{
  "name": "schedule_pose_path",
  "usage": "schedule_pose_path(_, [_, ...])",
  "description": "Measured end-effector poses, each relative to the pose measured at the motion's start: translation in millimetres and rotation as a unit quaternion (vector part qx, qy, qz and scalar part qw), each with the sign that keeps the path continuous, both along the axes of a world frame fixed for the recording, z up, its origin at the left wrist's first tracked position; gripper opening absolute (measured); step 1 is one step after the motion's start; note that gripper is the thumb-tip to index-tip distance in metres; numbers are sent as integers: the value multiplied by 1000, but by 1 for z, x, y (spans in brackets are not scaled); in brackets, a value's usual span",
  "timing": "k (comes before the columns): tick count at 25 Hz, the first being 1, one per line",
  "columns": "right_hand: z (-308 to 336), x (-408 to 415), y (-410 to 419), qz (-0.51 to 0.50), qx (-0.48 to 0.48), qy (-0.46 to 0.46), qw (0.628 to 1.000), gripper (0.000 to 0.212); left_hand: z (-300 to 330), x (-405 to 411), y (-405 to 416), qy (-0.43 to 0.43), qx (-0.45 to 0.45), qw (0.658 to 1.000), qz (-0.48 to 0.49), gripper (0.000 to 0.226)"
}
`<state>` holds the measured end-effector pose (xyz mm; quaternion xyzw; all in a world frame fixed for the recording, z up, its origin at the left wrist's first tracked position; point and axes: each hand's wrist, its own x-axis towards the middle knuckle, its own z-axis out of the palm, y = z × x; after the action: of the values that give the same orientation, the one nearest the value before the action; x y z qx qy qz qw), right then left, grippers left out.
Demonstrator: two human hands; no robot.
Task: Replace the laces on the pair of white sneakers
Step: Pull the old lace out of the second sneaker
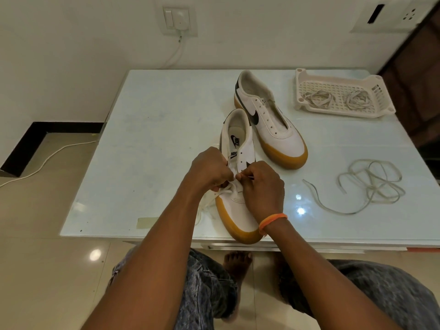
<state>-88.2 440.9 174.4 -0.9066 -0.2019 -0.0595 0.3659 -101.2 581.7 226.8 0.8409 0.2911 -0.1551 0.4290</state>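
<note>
Head camera looks down on a pale glass-topped table (154, 129) where two white sneakers with tan soles lie side by side. At the near edge, the near sneaker (238, 210) points its toe toward the person; "NIKE" is printed on its insole and again on the tongue label just above the hands. Both hands work over its eyelets: the left hand (209, 170) has its fingers curled around a white lace (223, 190) on the shoe's left side, and the right hand (262, 186), with an orange band (272, 221) at the wrist, pinches the lace's other end between thumb and fingertips. Slack lace trails off the shoe's left side onto the table. Beyond it, and a little right, the far sneaker (269, 117) lies unlaced, with open eyelets and a black swoosh on its side (the small tongue label there is too small to read). Right of the shoes, a loose grey lace (371, 184) lies tangled on the glass. At the far right corner a white plastic basket (342, 91) holds two coiled laces (357, 98). On the wall behind, a switch plate (177, 19) has a white cable hanging from it
</note>
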Motion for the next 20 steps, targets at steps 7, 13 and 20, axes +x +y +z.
schedule_pose_path(7, [-8, -13, -10, -51, 127, 69, 988, 11, -9, 2, 0, -29, 16, 999, 38, 24])
schedule_pose_path(13, [0, 24, -4, -113, 106, 64, 986, 12, -2, -12, 5, -33, -63, 997, 36, 11])
schedule_pose_path(20, [19, 23, -17, -130, 143, 88, 977, 12, -11, -13, -24, -25, -8, 999, 19, 19])
